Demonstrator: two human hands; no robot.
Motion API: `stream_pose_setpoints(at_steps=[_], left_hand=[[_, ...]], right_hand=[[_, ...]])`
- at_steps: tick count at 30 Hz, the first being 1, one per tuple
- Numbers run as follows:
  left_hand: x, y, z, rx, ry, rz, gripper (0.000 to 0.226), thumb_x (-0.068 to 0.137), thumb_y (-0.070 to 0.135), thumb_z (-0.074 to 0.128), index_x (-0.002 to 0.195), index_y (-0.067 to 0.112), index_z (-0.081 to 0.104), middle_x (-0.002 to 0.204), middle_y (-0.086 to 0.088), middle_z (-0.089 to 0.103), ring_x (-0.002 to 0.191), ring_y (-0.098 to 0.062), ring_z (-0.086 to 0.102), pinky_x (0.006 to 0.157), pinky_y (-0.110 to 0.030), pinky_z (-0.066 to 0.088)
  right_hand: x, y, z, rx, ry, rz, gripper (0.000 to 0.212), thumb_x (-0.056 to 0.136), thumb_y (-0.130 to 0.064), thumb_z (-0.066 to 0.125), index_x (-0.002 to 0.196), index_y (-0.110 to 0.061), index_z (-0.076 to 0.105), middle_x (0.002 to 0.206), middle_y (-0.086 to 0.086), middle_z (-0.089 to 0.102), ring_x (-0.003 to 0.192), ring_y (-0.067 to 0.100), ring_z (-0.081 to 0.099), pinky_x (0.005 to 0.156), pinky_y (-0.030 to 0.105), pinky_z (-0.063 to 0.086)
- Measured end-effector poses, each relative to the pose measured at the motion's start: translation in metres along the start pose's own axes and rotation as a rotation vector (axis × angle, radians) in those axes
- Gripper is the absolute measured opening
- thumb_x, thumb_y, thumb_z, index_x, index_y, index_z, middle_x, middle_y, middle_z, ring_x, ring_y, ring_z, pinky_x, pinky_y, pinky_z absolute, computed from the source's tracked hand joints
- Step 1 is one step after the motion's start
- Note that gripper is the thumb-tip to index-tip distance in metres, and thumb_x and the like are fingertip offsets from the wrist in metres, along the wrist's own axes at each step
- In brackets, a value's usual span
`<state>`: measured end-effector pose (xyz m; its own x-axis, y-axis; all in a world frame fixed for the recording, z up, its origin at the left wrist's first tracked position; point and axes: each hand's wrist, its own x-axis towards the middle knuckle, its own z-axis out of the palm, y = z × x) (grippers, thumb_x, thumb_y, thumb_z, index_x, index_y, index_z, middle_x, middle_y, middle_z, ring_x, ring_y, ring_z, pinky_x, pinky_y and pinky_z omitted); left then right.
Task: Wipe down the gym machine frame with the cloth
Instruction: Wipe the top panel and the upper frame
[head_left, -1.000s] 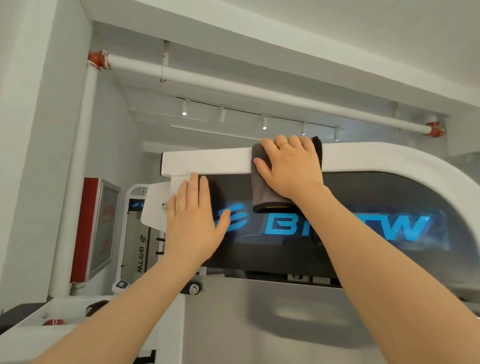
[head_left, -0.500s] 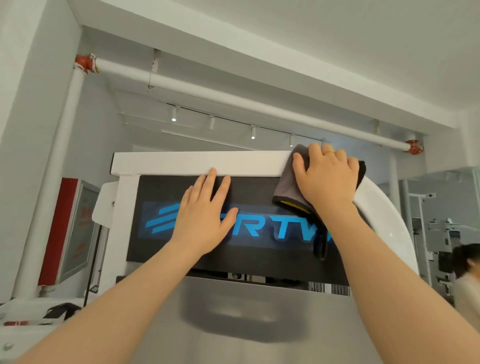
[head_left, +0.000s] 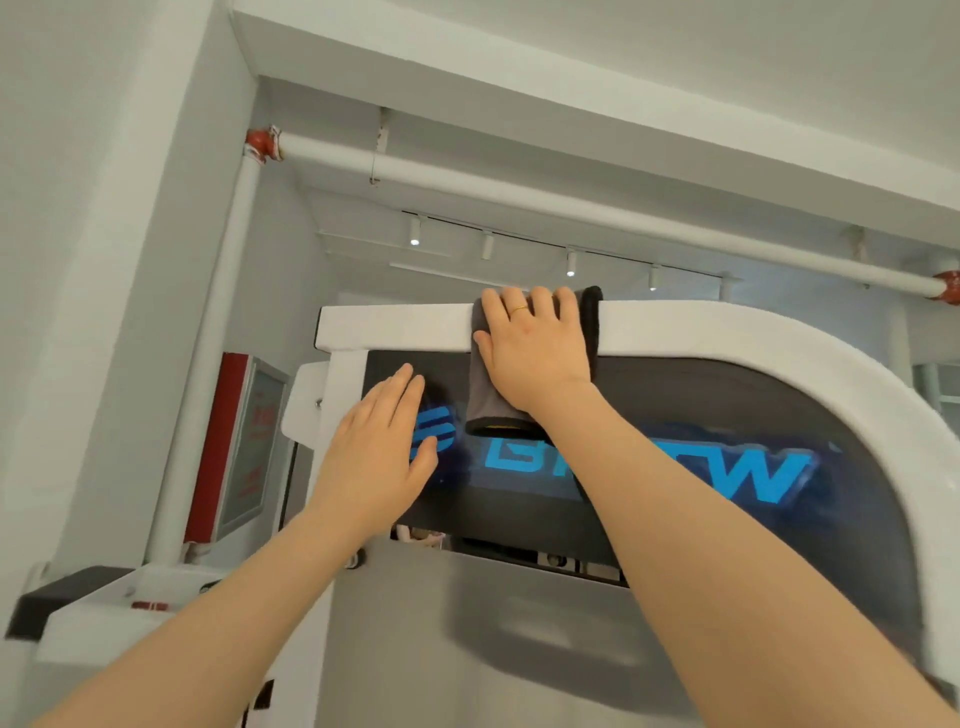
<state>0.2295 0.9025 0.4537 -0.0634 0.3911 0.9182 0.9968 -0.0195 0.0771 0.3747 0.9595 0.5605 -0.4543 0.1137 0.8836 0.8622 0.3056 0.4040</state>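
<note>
Head camera view, looking up at the top of a white gym machine frame (head_left: 675, 325). Its top bar runs level from the left and curves down at the right. Beneath the bar sits a black panel (head_left: 675, 405) with bright blue lettering, partly hidden by the arms; below that is a plain grey panel (head_left: 441, 649).

The right hand (head_left: 535, 353) lies flat on a dark grey cloth (head_left: 485, 400), pressing it against the top bar. The fingers are fairly straight and reach over the bar's upper edge, and one wears a gold ring. The cloth drapes over the bar and hangs down onto the black panel, with a sliver of yellow showing at its lower hem.

The left hand (head_left: 382, 447) rests open and flat on the black panel, just left of the cloth, fingers together and pointing up, holding nothing.

The room has white walls and a white ceiling. A white pipe (head_left: 571, 205) with red joints crosses overhead. Behind it runs a row of small track lights (head_left: 570, 262). A red-edged cabinet (head_left: 236, 447) hangs on the left wall; its contents cannot be made out.
</note>
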Motion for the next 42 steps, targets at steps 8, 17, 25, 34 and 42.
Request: stream_pose_setpoints(at_steps=[8,17,25,34,42], left_hand=[[-0.053,-0.104,-0.007,0.119,-0.087,-0.09,0.06,0.093,0.037,0.041,0.146,0.017,0.02,0.155,0.0,0.015,0.14,-0.015,0.017,0.113,-0.03,0.015],[-0.102,-0.153,-0.005,0.052,-0.148,-0.128,0.057,0.094,0.028,0.047,0.143,0.006,0.029,0.152,-0.009,0.022,0.139,-0.022,0.022,0.112,-0.035,0.02],[-0.177,-0.153,-0.001,-0.02,-0.248,-0.031,0.052,0.091,0.023,0.052,0.137,0.004,0.039,0.147,-0.013,0.032,0.132,-0.028,0.034,0.106,-0.04,0.03],[-0.202,-0.176,0.014,-0.101,-0.301,-0.066,0.053,0.095,0.03,0.043,0.142,0.011,0.03,0.153,-0.003,0.02,0.139,-0.017,0.02,0.11,-0.028,0.018],[-0.222,-0.175,0.051,-0.181,-0.354,-0.07,0.052,0.095,0.031,0.042,0.142,0.013,0.029,0.153,-0.001,0.017,0.138,-0.015,0.02,0.11,-0.027,0.019]], right_hand=[[0.052,-0.106,0.032,0.008,-0.044,-0.268,0.054,0.101,-0.039,0.022,0.149,-0.018,0.011,0.157,0.004,0.011,0.142,0.03,0.01,0.114,0.048,0.003],[0.026,-0.16,0.054,-0.048,-0.157,-0.765,0.043,0.1,-0.035,0.022,0.128,-0.02,0.052,0.137,0.0,0.049,0.132,0.024,0.033,0.115,0.039,0.005],[-0.061,-0.214,0.067,0.051,-0.473,-0.97,0.033,0.099,-0.03,0.031,0.121,-0.026,0.055,0.124,-0.006,0.058,0.117,0.019,0.046,0.11,0.034,0.021],[-0.013,-0.171,0.057,-0.152,-0.246,-0.709,0.053,0.094,-0.051,0.028,0.132,-0.02,0.05,0.143,0.002,0.042,0.141,0.025,0.019,0.115,0.04,-0.001],[-0.04,-0.232,0.064,-0.17,-0.471,-0.929,0.046,0.098,-0.045,0.025,0.105,-0.017,0.06,0.101,0.001,0.067,0.095,0.021,0.056,0.096,0.035,0.033]])
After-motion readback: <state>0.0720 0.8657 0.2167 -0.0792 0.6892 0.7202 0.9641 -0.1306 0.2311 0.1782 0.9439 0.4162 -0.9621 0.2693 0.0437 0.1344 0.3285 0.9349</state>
